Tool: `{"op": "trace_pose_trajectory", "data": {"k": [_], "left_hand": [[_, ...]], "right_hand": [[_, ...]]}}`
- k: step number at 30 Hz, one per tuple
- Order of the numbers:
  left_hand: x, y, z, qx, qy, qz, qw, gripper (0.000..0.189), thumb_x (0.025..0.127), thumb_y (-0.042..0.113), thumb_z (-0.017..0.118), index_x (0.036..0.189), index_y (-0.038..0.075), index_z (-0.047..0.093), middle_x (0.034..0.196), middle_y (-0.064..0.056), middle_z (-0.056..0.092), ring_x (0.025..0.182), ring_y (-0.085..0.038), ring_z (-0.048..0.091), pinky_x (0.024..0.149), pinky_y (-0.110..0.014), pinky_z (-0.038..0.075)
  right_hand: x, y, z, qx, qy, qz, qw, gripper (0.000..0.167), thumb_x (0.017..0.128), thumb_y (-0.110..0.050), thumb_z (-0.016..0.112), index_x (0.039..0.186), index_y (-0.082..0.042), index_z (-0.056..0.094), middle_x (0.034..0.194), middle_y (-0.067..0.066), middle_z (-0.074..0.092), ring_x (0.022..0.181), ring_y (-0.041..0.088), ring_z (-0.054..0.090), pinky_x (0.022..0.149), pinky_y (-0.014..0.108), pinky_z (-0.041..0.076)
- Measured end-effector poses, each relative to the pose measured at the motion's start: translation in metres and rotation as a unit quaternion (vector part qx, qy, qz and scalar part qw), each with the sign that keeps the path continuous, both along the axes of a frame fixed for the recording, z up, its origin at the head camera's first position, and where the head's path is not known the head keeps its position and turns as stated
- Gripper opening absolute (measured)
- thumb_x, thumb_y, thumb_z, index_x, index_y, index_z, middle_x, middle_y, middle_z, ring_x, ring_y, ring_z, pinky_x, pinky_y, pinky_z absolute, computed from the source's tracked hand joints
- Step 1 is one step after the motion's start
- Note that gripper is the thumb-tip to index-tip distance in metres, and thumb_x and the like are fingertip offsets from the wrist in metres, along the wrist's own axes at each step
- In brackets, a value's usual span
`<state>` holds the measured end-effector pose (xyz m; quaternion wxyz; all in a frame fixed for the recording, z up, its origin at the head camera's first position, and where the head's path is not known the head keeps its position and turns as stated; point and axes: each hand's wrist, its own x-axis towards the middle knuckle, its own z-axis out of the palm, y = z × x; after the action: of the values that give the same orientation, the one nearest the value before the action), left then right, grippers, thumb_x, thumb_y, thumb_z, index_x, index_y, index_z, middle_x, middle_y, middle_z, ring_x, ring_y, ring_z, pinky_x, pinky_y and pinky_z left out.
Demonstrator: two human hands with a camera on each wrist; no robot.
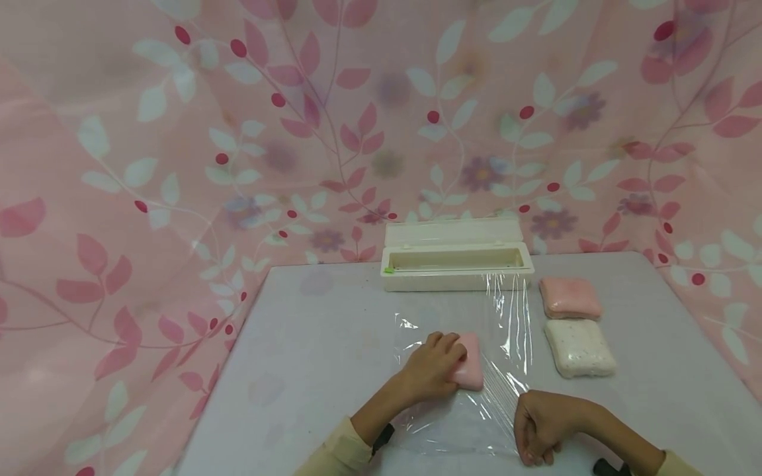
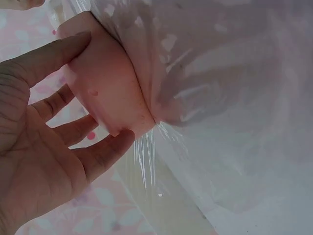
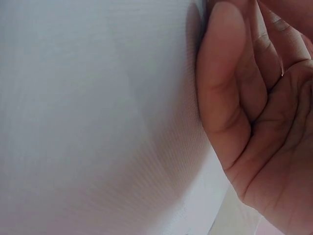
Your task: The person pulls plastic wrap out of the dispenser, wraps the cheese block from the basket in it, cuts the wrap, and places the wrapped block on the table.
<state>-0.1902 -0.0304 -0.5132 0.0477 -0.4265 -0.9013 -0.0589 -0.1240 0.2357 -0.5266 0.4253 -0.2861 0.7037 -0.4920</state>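
Observation:
A pink soap bar (image 1: 470,363) rests on a sheet of clear cling film (image 1: 506,330) spread over the table. My left hand (image 1: 433,369) grips the bar from its left side. In the left wrist view, the thumb and fingertips hold the edges of the soap (image 2: 110,83), with film beneath it. My right hand (image 1: 544,426) is at the film's near right corner, fingers curled and seeming to pinch the film's edge. Tight creases run from the bar toward this hand. The right wrist view shows the curled fingers (image 3: 222,73) against the white surface; their tips are partly hidden.
At the table's back stands a white cling film dispenser box (image 1: 458,281), lid up, with the film reaching its front. To the right lie a wrapped pink soap (image 1: 570,297) and a wrapped white soap (image 1: 580,348). A floral curtain (image 1: 357,132) hangs behind the white table (image 1: 297,330).

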Motion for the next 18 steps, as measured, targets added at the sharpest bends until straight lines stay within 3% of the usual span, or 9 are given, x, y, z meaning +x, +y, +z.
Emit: {"op": "trace_pose_trajectory", "data": {"k": [5,8,12,15,18], "left_hand": [[0.002,-0.003,0.002,0.002,-0.017,0.002,0.9998,0.053,0.077,0.036,0.081,0.118,0.017,0.052,0.140,-0.010,0.046,0.126,-0.033,0.045,0.102,-0.038,0.042],[0.008,-0.010,0.005,0.011,-0.021,0.014,0.9996,0.063,0.073,0.047,0.084,0.114,0.015,0.050,0.141,-0.011,0.043,0.130,-0.033,0.041,0.103,-0.038,0.041],[0.021,-0.027,0.013,0.015,-0.036,0.015,0.9991,0.060,0.069,0.057,0.084,0.099,0.017,0.052,0.122,0.000,0.050,0.116,-0.020,0.046,0.091,-0.029,0.044],[0.033,-0.045,0.017,0.005,-0.079,0.002,0.9969,0.054,0.066,0.061,0.083,0.086,0.020,0.052,0.101,0.009,0.048,0.096,-0.011,0.046,0.076,-0.021,0.042],[0.046,-0.063,0.017,-0.020,-0.125,-0.008,0.9919,0.055,0.064,0.065,0.081,0.083,0.022,0.053,0.091,0.013,0.044,0.084,-0.005,0.040,0.065,-0.016,0.036]], "right_hand": [[0.000,0.000,0.000,-0.007,0.004,-0.001,1.0000,0.004,0.079,-0.008,0.079,0.077,-0.009,0.076,0.059,0.000,0.068,0.046,-0.003,0.056,0.040,0.011,0.036],[0.000,0.000,-0.001,-0.009,0.011,-0.001,0.9999,0.004,0.078,-0.007,0.080,0.077,-0.009,0.076,0.059,0.000,0.068,0.045,-0.002,0.056,0.039,0.011,0.037],[0.000,0.001,-0.003,-0.008,0.017,-0.001,0.9998,0.004,0.078,-0.008,0.080,0.077,-0.008,0.076,0.058,0.000,0.068,0.045,-0.002,0.056,0.038,0.012,0.037],[0.001,0.001,-0.004,-0.004,0.015,-0.003,0.9999,0.004,0.078,-0.009,0.080,0.076,-0.009,0.076,0.058,0.000,0.067,0.045,-0.002,0.056,0.038,0.012,0.037],[0.001,0.001,-0.004,0.002,0.013,-0.005,0.9999,0.004,0.078,-0.010,0.080,0.076,-0.010,0.076,0.058,-0.001,0.067,0.045,-0.002,0.056,0.038,0.012,0.037]]}}
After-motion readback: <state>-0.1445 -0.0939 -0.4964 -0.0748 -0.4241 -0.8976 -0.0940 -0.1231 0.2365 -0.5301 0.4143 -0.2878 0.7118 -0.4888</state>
